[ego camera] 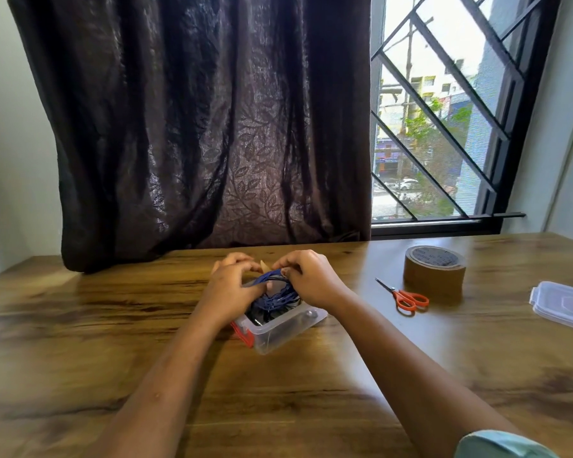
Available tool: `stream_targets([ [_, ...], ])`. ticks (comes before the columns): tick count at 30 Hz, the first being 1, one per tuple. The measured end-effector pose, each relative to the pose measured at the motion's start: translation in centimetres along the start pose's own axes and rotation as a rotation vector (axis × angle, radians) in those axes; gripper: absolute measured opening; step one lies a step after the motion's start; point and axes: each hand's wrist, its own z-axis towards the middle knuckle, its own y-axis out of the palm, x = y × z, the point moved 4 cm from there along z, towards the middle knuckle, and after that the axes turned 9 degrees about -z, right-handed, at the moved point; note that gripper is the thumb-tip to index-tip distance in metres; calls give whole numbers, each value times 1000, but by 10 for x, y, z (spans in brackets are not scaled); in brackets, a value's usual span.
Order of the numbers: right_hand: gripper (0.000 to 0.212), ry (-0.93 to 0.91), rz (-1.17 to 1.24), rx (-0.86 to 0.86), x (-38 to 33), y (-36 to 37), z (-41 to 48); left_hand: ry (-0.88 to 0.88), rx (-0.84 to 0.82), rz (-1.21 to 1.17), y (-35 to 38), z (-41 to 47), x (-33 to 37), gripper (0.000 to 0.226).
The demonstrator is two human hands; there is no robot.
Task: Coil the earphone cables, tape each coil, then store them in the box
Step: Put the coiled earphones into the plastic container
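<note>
In the head view, both hands met over the open box [280,328], which sat on the wooden table [113,325] straight in front of the person. The blue coil [276,291] of earphone cable was held between them, just above the box's far end. The left hand [233,283] had its fingers curled and its thumb pressed against the coil's near-left side. The right hand [312,278] pinched the loops at the top with bent fingertips. A pale sliver [264,266] stood up between the two hands. It was probably a strip of tape, though it was too small and too hidden to be sure.

The step in hand looked like taping this coil. To do it well, the right pinch should keep every loop bunched in one bundle while the left draws the strip snugly round that spot and presses the tail back onto itself. The tape ought to cross only the blue loops (dark cables already lay in the box right beneath, and a loose sticky end could catch them). Lifting the coil a little clear of the rim would give the fingers room.

The tape roll [434,271] and orange-handled scissors [408,298] lay to the right, near each other, with the lid [563,306] further right, well apart from the box.
</note>
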Motion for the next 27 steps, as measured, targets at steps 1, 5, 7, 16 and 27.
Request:
stream_targets([
  [1,24,-8,8,-7,0,0,0,-3,1,-12,0,1,-1,38],
  [5,27,-53,27,-6,-4,-2,-2,20,20,-78,-1,0,0,30],
  [7,31,-85,51,-4,-7,-4,-3,26,50,-114,-3,-2,3,28],
  [16,36,-107,39,-13,-8,-3,-2,-110,-33,-549,-1,-4,3,18],
  [27,34,-109,45,13,-9,-2,-3,-196,-28,-644,3,-1,-1,12],
])
